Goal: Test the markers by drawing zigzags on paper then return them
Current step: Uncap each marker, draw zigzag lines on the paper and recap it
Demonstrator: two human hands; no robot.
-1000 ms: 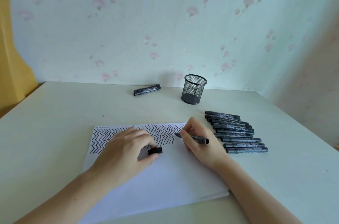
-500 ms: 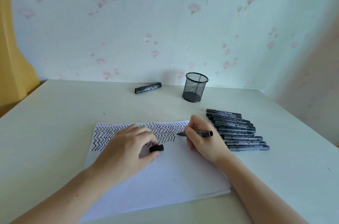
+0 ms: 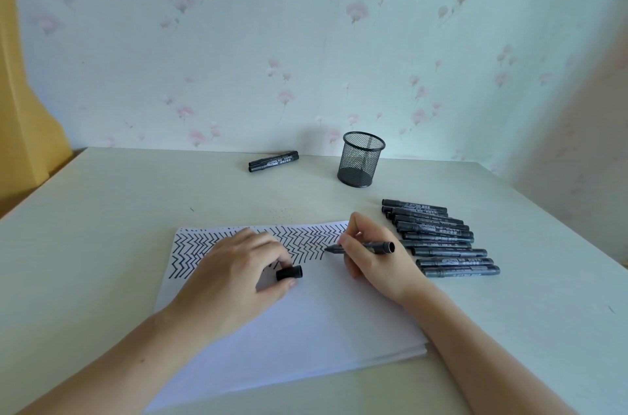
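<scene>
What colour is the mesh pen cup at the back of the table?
Black, seen in the head view: pen cup.

Pale floral wallpaper (image 3: 306, 40), cream table (image 3: 102, 227), yellow curtain (image 3: 23, 115) at left.

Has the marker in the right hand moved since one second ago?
Yes. The marker in the right hand has moved up the paper, away from the person, its tip now nearer the paper's far edge.

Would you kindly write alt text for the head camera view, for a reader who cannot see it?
A person's right hand holds an uncapped black marker, tip at the zigzag-covered white paper, while the left hand pinches its black cap. A row of black capped markers lies right of it; a black mesh pen cup and two more black markers sit behind.
</scene>
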